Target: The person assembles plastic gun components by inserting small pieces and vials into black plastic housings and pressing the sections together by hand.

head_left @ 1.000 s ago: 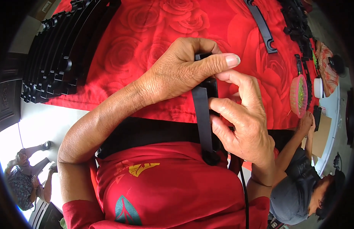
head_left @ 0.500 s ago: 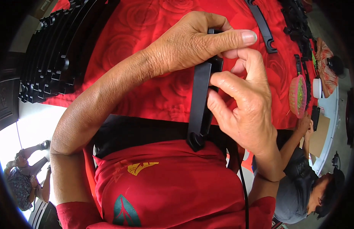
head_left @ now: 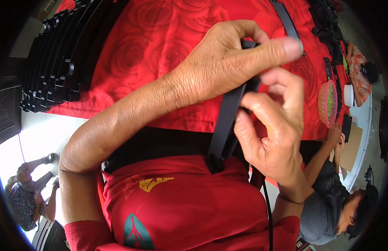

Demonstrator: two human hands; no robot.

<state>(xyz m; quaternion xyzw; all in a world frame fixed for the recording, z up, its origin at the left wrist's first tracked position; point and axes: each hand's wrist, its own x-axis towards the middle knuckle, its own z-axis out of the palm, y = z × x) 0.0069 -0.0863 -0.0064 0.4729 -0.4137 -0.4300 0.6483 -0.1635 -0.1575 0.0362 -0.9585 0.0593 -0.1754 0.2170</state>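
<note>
A long black plastic bar (head_left: 225, 121) slants up from my lap, its notched lower end against my red shirt. My left hand (head_left: 231, 62) is closed around its upper part, hiding much of that end; the thumb is stretched across and blurred. At the bar's right edge is my right hand (head_left: 277, 129), fingers curled and thumb and forefinger tips close together against the bar. Whatever lies between those tips is hidden, and its other fingers are smeared by motion. Beyond my hands, a similar black bar (head_left: 288, 23) lies on the red rose-patterned tablecloth (head_left: 152, 54).
Stacked black bars (head_left: 56, 62) fill the table's left side. More black parts (head_left: 325, 25) lie along the right edge, near a pink basket (head_left: 327, 104) with green bits and a white bowl (head_left: 348, 96). A co-worker (head_left: 327, 205) sits at right; another person (head_left: 28, 192) is at left.
Both hands and the bar have shifted slightly to the right and nearer to me. My left thumb now reaches over the end of the bar lying on the table.
</note>
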